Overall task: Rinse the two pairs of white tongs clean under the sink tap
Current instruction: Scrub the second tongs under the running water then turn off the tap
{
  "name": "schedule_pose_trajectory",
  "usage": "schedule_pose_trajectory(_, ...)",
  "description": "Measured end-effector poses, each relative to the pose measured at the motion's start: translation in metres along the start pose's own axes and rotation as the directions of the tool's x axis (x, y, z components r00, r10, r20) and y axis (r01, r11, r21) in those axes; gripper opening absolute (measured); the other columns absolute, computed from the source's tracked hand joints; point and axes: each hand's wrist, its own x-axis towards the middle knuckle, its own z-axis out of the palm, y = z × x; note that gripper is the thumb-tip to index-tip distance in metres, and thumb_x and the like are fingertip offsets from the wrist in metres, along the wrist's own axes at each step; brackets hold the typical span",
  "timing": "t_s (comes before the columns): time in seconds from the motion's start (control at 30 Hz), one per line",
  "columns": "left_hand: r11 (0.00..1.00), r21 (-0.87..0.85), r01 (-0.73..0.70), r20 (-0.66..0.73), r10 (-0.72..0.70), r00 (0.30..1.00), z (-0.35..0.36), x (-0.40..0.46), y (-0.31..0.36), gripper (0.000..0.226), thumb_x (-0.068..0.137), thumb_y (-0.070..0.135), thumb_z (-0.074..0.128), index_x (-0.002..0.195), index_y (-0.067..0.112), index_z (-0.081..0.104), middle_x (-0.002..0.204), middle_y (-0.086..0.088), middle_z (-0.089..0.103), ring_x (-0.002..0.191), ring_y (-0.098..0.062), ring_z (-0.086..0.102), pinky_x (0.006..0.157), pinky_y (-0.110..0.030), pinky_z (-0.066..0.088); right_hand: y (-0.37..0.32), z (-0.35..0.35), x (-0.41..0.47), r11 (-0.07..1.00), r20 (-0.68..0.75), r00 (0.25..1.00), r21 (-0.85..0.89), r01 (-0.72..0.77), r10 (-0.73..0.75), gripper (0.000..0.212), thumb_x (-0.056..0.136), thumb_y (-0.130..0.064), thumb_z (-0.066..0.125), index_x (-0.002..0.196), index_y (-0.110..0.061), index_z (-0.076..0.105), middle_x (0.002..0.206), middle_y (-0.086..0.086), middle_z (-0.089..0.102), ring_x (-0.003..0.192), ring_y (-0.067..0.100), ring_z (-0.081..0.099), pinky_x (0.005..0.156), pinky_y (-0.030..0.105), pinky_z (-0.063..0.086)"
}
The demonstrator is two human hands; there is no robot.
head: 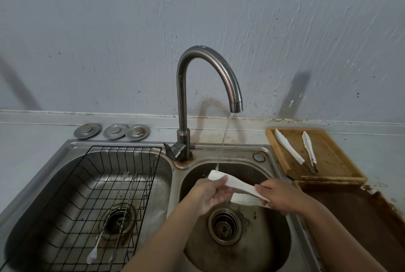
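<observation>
One pair of white tongs (238, 185) is held over the right sink basin (271, 247). My left hand (210, 195) grips its upper blade near the tip, and my right hand (282, 197) holds its handle end. A thin stream of water (223, 140) runs from the curved steel tap (221, 70) onto the tip of the tongs. The second pair of white tongs (291, 149) lies spread open on a wooden tray (328, 158) to the right of the sink.
The left basin holds a black wire rack (92, 184) with thin metal utensils (103, 234) lying in it. Three metal sink plugs (114, 131) sit behind it on the counter. A worn brown board (355, 212) lies in front of the tray.
</observation>
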Motion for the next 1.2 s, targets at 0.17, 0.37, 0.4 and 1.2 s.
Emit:
schedule_pose_trajectory(0.17, 0.997, 0.019, -0.073, -0.060, 0.074, 0.995, 0.004, 0.004, 0.005, 0.029, 0.090, 0.020, 0.058, 0.110, -0.002, 0.058, 0.087, -0.015, 0.071, 0.068, -0.018, 0.072, 0.055, -0.028, 0.059, -0.001, 0.002, -0.001, 0.996, -0.015, 1.000, 0.090, 0.017, -0.016, 0.040, 0.097, -0.039, 0.037, 0.068, -0.019, 0.055, 0.049, -0.007, 0.048, 0.037, 0.004, 0.041, 0.043, 0.017, 0.038)
schedule_pose_trajectory(0.37, 0.977, -0.167, -0.131, -0.103, 0.115, 0.988, -0.005, 0.007, 0.012, 0.021, 0.095, 0.019, 0.049, 0.096, 0.001, 0.058, 0.088, -0.017, 0.067, 0.075, -0.024, 0.068, 0.054, -0.032, 0.058, -0.004, 0.003, -0.004, 0.991, -0.071, 0.991, 0.060, 0.122, -0.118, 0.032, 0.096, -0.035, 0.044, 0.074, -0.018, 0.060, 0.062, -0.005, 0.059, 0.049, 0.003, 0.054, 0.057, 0.020, 0.047)
schedule_pose_trajectory(0.4, 0.969, -0.197, -0.150, -0.093, 0.134, 0.987, -0.006, 0.007, 0.014, 0.019, 0.095, 0.018, 0.048, 0.095, 0.001, 0.058, 0.088, -0.017, 0.067, 0.075, -0.024, 0.068, 0.057, -0.033, 0.057, -0.004, 0.005, -0.003, 0.985, -0.127, 0.979, 0.042, 0.165, -0.158, 0.025, 0.094, -0.033, 0.048, 0.078, -0.020, 0.062, 0.071, -0.006, 0.062, 0.059, 0.003, 0.058, 0.063, 0.022, 0.049)
schedule_pose_trajectory(1.2, 0.970, -0.041, -0.241, 0.028, 0.242, 0.970, -0.007, -0.009, 0.030, 0.024, 0.097, 0.005, 0.039, 0.092, 0.004, 0.063, 0.079, -0.012, 0.075, 0.074, -0.022, 0.073, 0.062, -0.029, 0.060, 0.005, 0.016, 0.017, 1.000, -0.473, 0.881, 0.012, 0.018, -0.010, 0.073, 0.062, -0.037, 0.084, 0.120, -0.017, 0.044, 0.119, 0.003, 0.062, 0.109, 0.018, 0.059, 0.083, 0.030, 0.050)
